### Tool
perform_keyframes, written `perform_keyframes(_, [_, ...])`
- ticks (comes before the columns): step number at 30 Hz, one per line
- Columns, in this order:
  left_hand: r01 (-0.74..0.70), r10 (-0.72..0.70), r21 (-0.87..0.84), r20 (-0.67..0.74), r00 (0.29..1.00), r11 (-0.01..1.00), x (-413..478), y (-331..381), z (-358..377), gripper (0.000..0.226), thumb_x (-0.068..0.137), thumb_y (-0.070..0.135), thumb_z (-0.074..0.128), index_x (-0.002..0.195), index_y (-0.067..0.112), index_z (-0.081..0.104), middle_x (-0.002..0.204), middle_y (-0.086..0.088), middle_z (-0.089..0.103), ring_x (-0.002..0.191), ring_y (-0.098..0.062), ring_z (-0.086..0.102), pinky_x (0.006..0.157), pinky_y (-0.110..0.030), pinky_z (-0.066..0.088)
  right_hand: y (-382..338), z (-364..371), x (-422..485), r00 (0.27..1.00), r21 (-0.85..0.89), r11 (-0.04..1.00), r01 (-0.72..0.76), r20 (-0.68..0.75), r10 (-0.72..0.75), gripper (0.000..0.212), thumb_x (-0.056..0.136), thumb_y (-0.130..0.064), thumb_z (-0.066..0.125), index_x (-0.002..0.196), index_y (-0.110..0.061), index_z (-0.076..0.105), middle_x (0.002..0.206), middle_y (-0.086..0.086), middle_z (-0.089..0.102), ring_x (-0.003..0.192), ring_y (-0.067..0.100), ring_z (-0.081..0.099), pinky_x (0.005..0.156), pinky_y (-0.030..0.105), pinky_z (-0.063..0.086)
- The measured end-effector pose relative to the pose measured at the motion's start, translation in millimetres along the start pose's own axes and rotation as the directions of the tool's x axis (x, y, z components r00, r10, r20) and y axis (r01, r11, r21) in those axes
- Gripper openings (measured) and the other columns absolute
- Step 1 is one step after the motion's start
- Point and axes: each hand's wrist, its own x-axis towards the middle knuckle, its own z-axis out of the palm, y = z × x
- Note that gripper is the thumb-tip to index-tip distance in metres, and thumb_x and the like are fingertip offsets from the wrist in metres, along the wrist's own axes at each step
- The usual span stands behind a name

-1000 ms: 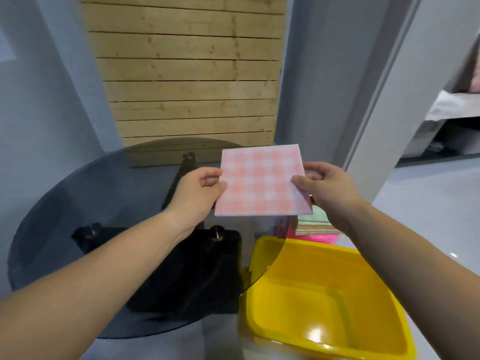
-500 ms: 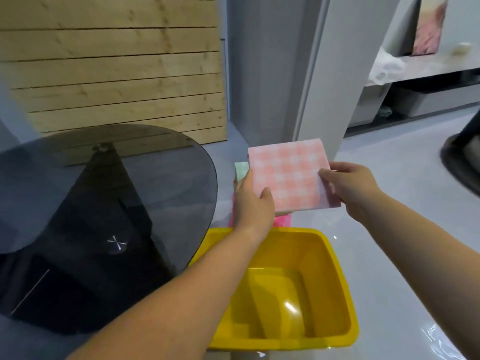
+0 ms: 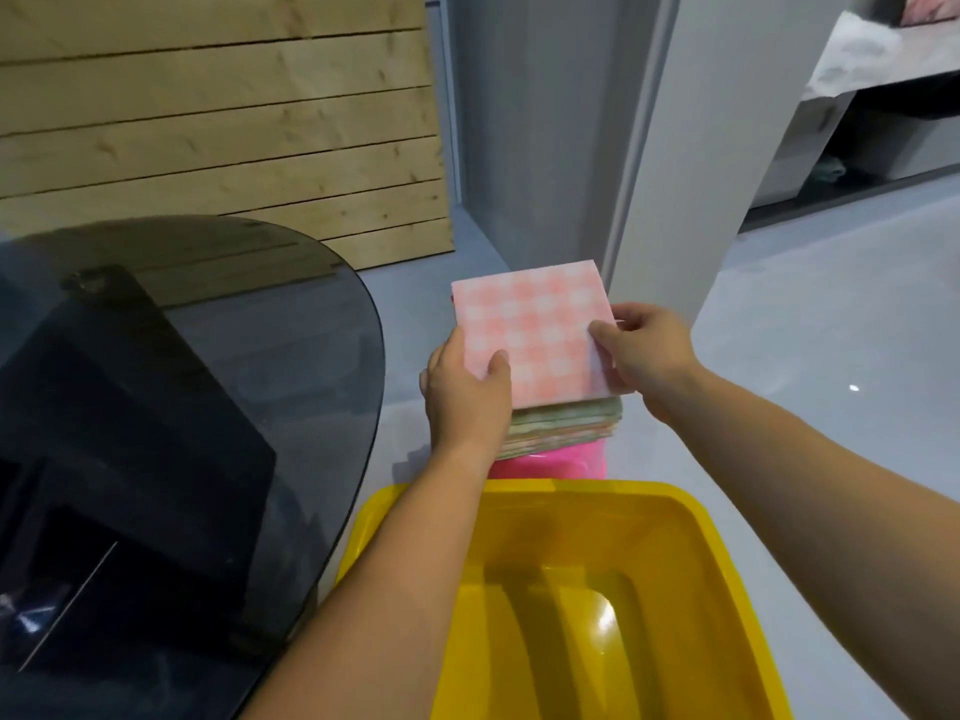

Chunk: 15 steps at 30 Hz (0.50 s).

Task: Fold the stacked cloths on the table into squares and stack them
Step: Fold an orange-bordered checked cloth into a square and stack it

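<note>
Head view: While both hands grip it, the pink checked cloth [image 3: 535, 330] is folded to a square and sits just beyond the far rim of the yellow tub [image 3: 691, 517], above tub height.

Left hand [image 3: 465, 394]: clamped on the cloth's near-left corner, thumb on top, fingers hidden under it. Forearm crosses over the tub's left rim.

Right hand [image 3: 647, 350]: pinching the cloth's right edge, thumb on top, fingers curled behind. Forearm passes over the tub's right side.

Stack of folded cloths [image 3: 571, 426]: directly under the pink one, beyond the tub's far rim, with green and peach edges showing. The cloth's near edge looks down on the stack. Cannot tell if the far edge touches it.

Pink base [image 3: 550, 465]: between the stack and the tub's far rim, carrying the stack. Cannot tell what it is.

Dark glass surface [image 3: 291, 324]: left of the tub, rounded edge just beside the tub's left rim.

Wood plank wall [image 3: 208, 122]: well beyond the tub, to the left.
</note>
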Motion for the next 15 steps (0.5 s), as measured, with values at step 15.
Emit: perform_keyframes(15, [0.119, -0.119, -0.001, 0.028, 0.993, 0.993, 14, -28, 8, 0.056, 0.096, 0.029, 0.065, 0.146, 0.028, 0.040, 0.144, 0.001, 0.047, 0.131, -0.021, 0.047, 0.099, -0.037, 0.048, 38, 20, 26, 0.999, -0.172, 0.985, -0.031, 0.012, 0.034, 0.033, 0.093, -0.029, 0.062, 0.124, -0.016, 0.062, 0.112, 0.002, 0.069, 0.093, 0.025, 0.068, 0.084, 0.047, 0.060])
